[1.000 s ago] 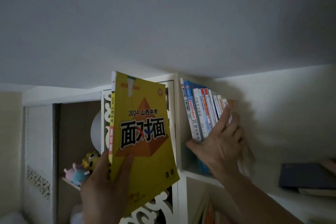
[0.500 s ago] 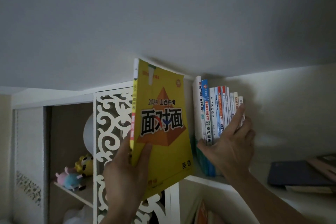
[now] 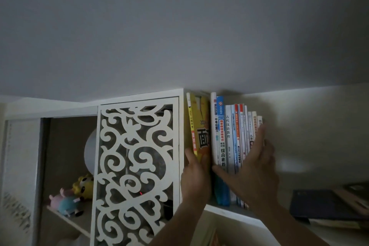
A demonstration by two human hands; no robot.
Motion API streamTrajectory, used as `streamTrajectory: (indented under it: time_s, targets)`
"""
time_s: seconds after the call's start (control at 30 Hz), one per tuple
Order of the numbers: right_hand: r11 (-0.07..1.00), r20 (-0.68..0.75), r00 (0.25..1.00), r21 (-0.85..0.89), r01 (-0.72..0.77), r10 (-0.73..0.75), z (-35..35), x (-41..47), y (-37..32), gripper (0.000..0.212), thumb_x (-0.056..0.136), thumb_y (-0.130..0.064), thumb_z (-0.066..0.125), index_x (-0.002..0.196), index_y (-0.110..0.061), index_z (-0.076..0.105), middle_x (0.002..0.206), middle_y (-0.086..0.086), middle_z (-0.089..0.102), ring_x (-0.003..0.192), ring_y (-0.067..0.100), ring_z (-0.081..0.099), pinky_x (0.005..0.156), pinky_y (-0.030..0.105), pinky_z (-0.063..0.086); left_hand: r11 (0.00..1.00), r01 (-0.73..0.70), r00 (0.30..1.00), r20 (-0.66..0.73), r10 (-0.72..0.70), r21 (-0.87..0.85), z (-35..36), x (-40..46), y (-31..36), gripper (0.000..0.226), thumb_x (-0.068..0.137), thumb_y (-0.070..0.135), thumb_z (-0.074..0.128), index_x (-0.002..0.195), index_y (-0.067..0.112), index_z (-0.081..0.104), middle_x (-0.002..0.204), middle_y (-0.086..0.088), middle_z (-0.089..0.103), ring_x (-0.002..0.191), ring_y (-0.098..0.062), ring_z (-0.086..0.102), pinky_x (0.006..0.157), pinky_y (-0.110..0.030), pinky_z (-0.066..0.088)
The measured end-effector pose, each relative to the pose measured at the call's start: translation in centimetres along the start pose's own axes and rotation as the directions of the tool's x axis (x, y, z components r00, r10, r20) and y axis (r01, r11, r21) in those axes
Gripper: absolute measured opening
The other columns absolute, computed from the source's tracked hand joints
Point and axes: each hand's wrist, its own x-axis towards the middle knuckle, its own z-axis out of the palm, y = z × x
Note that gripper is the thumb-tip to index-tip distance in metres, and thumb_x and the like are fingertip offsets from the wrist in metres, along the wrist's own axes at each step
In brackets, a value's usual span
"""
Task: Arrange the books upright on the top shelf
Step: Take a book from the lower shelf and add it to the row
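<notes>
Yellow book (image 3: 199, 126) gripped by L hand (image 3: 196, 175), R hand (image 3: 253, 170) bracing upright row (image 3: 236, 136)

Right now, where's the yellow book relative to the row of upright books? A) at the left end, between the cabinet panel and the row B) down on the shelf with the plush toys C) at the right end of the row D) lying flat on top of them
A: the yellow book stands upright between the white cabinet panel and the row of books, gripped low by the left hand while the right hand steadies the row.
</notes>
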Motion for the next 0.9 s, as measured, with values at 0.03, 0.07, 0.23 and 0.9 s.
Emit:
streamTrajectory:
  time_s: [0.03,0.07,0.23,0.9]
  targets:
    - [0.999,0.014,1.0,0.045,0.016,-0.016,-0.2,-0.1,0.4,0.157,0.049,-0.07,0.088,0.158,-0.029,-0.018,0.146,0.011,0.031,0.122,0.031,0.048,0.084,0.044,0.052,0.998,-0.064,0.997,0.038,0.065,-0.03,0.1,-0.2,-0.3,0.02,0.108,0.045,0.04,0.121,0.031,0.033,0.098,0.003,0.071,0.075,-0.01,0.074,0.063,-0.034,0.064]
    - [0.995,0.025,0.999,0.098,0.028,-0.03,-0.4,-0.1,0.8,0.155,0.051,-0.067,0.09,0.158,-0.031,-0.016,0.147,0.009,0.032,0.125,0.029,0.047,0.087,0.044,0.052,0.99,-0.144,0.987,0.07,0.144,-0.004,0.0,-0.4,-0.8,0.02,0.109,0.041,0.039,0.123,0.027,0.033,0.095,0.001,0.071,0.071,-0.009,0.073,0.058,-0.034,0.063]
    - [0.937,0.092,0.996,0.347,-0.027,-0.005,-0.1,-0.3,1.8,0.145,0.052,-0.049,0.096,0.158,-0.031,-0.001,0.152,-0.003,0.041,0.133,0.02,0.05,0.104,0.051,0.05,0.926,-0.316,0.945,0.16,0.287,0.208,-1.6,-0.7,-2.0,0.049,0.109,0.033,0.043,0.148,0.03,0.013,0.107,0.004,0.069,0.061,-0.007,0.067,0.055,-0.019,0.057]
    - [0.956,0.177,0.981,0.266,-0.125,0.079,2.4,-1.5,1.0,0.129,0.052,-0.075,0.081,0.154,-0.033,0.013,0.143,-0.004,0.041,0.129,0.019,0.043,0.098,0.054,0.052,0.479,-0.644,0.751,0.373,0.544,0.597,-5.7,-1.2,-4.4,0.093,0.095,0.048,0.059,0.164,0.027,0.0,0.172,-0.002,-0.007,0.159,-0.019,-0.004,0.124,-0.048,0.026]
